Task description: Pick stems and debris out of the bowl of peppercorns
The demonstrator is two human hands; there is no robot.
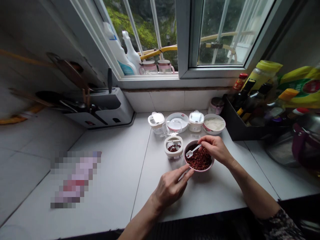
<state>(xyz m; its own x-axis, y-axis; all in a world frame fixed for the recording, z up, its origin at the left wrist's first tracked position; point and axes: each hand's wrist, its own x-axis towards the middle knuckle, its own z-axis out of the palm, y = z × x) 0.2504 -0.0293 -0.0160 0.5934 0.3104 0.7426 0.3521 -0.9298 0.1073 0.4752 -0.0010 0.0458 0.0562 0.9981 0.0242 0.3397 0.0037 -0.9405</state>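
My right hand (pixel 217 148) pinches the handle of a small white spoon (pixel 190 154). The scoop of the spoon is over a bowl (pixel 200 171) filled with dark red, dried spice pieces (pixel 200 160). At the bowl's near left rim, the fingertips of my left hand (pixel 172 186) are against it; the left thumb is mostly hidden. Just left of the bowl stands a white-rimmed seasoning jar (pixel 173 154), its clear lid raised, with some of the same red pieces inside.
Behind are two lidded jars (pixel 156 124) (pixel 196 122), a bowl of white grains (pixel 177 126) and a bowl of white powder (pixel 215 125). A bottle rack (pixel 235 123) stands right, a knife and utensil holder (pixel 105 111) left. A blurred pinkish item (pixel 77 180) lies on the counter.
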